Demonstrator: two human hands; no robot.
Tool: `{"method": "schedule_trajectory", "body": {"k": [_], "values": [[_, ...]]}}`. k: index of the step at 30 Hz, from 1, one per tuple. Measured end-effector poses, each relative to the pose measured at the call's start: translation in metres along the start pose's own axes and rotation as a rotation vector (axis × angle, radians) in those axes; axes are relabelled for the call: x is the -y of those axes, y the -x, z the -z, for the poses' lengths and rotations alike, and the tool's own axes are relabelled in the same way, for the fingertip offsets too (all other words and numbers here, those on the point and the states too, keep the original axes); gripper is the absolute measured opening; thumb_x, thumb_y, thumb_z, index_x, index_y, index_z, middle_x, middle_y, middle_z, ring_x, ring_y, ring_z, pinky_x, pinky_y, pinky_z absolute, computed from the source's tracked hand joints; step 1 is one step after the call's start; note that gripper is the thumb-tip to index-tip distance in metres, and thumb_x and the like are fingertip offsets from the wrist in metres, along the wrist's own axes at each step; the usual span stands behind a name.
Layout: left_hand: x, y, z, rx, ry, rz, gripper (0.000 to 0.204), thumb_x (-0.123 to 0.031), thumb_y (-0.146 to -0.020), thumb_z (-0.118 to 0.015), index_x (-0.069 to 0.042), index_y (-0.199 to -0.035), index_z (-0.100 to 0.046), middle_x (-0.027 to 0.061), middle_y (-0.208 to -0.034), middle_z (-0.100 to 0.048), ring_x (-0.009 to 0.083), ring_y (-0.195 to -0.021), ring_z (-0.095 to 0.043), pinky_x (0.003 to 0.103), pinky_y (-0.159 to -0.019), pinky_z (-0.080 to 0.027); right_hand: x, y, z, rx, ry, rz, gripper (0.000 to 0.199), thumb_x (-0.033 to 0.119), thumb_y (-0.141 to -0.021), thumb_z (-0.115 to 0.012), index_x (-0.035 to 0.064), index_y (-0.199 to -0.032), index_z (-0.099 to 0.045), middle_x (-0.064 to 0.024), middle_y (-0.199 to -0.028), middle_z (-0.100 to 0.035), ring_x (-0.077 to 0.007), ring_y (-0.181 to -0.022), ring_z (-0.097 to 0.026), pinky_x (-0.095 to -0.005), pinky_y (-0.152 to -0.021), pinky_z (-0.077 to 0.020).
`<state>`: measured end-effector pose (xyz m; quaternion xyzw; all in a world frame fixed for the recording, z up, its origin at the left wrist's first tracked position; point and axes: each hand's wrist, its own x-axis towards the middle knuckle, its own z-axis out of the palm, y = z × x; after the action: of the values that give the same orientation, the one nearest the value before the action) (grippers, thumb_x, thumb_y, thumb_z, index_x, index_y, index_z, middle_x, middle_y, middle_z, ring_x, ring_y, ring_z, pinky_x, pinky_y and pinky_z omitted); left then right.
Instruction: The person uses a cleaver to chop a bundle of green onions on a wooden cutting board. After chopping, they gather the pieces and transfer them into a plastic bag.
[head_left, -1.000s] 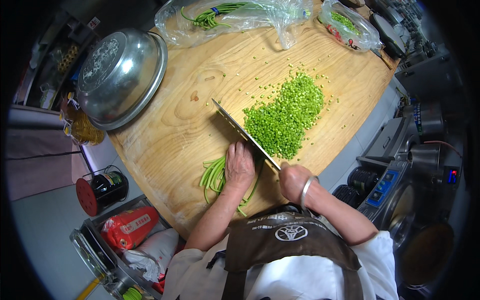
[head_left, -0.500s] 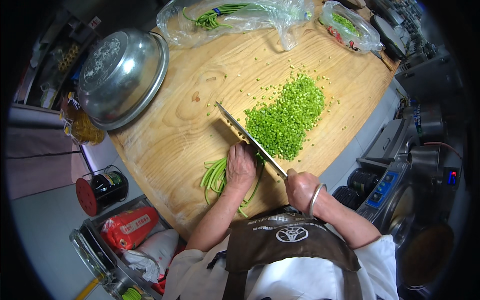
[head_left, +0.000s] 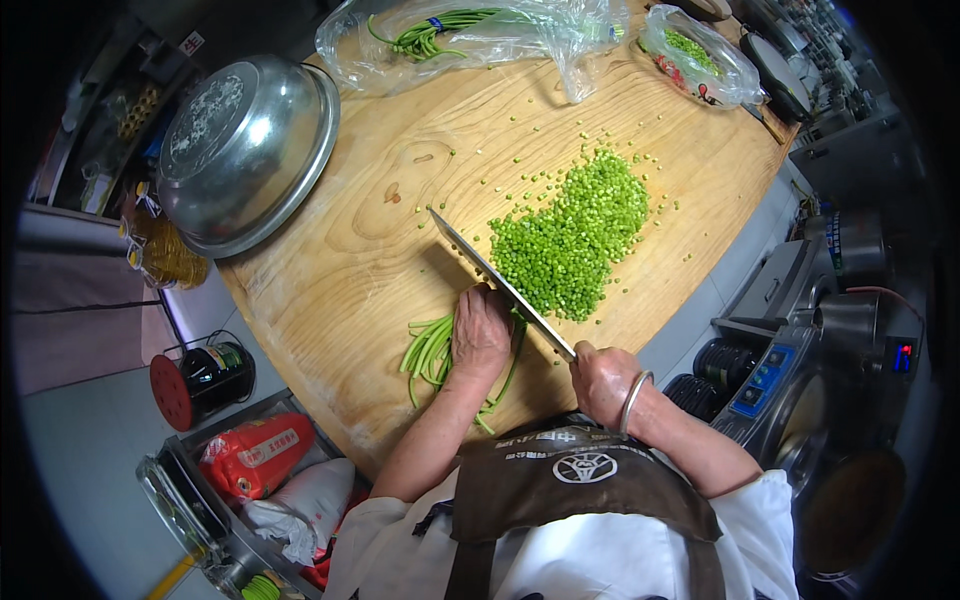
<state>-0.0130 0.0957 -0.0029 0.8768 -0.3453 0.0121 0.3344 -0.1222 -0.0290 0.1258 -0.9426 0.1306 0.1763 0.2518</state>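
My left hand (head_left: 482, 332) is closed over a bunch of long green garlic scapes (head_left: 428, 350), whose loose ends fan out to its left. My right hand (head_left: 606, 381), with a bangle on the wrist, grips the handle of a kitchen knife (head_left: 508, 287). The blade slants away toward the far left, right beside the fingers of my left hand. Beyond the blade, to its right, lies a heap of finely chopped green pieces (head_left: 575, 235). The cut ends under the blade are mostly hidden.
Wooden worktop (head_left: 350, 290) beneath everything. An upturned metal basin (head_left: 245, 150) sits at its left edge. At the far side lie a plastic bag (head_left: 520, 45) with more scapes and a bag of chopped greens (head_left: 700, 55). A red package (head_left: 258, 455) is below left; stove equipment (head_left: 765, 385) stands right.
Hardly anything differs: the knife's tip has shifted very slightly to the left. Both hands keep their hold in nearly the same place.
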Motion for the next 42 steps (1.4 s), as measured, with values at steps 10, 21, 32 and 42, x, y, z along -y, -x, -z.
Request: {"method": "schedule_trajectory", "body": {"k": [10,21,32,42], "values": [[-0.005,-0.004,0.004,-0.024,-0.044,-0.043,0.017,-0.001,-0.067,-0.053,0.002,-0.082,-0.046,0.0199,-0.088,-0.044,0.0369,-0.082,-0.045,0.044,-0.075,-0.040,-0.015,-0.035,-0.021,-0.159,-0.148,0.107,0.013,0.009,-0.078,-0.054,-0.0022,-0.076,-0.048,-0.0227,-0.055,-0.053,-0.0404,-0.052,-0.054,-0.0463,-0.049,-0.0440],[-0.005,0.002,-0.002,-0.035,-0.076,-0.007,0.013,-0.004,-0.076,-0.042,0.003,-0.085,-0.049,0.0203,-0.090,-0.046,0.0358,-0.085,-0.045,0.043,-0.077,-0.040,0.005,-0.018,-0.003,0.130,-0.063,-0.089,0.014,0.006,-0.075,-0.050,-0.0052,-0.083,-0.053,-0.0262,-0.071,-0.060,-0.0414,-0.069,-0.060,-0.0460,-0.063,-0.0489],[-0.007,-0.011,0.016,0.004,-0.224,-0.074,0.010,-0.004,-0.077,-0.042,0.001,-0.081,-0.051,0.0186,-0.092,-0.047,0.0335,-0.093,-0.045,0.044,-0.098,-0.028,0.002,-0.047,-0.015,0.003,-0.057,-0.048,0.012,0.007,-0.074,-0.050,-0.0026,-0.077,-0.056,-0.0247,-0.075,-0.061,-0.0392,-0.072,-0.061,-0.0451,-0.066,-0.0493],[-0.057,0.054,0.044,0.214,-0.362,-0.183,0.005,-0.010,-0.076,-0.051,-0.006,-0.074,-0.054,0.0099,-0.068,-0.051,0.0244,-0.067,-0.052,0.037,-0.059,-0.039,-0.001,-0.047,-0.018,0.019,-0.037,-0.044,0.015,0.009,-0.075,-0.052,-0.0036,-0.082,-0.057,-0.0240,-0.080,-0.062,-0.0383,-0.078,-0.061,-0.0426,-0.071,-0.0498]]}}
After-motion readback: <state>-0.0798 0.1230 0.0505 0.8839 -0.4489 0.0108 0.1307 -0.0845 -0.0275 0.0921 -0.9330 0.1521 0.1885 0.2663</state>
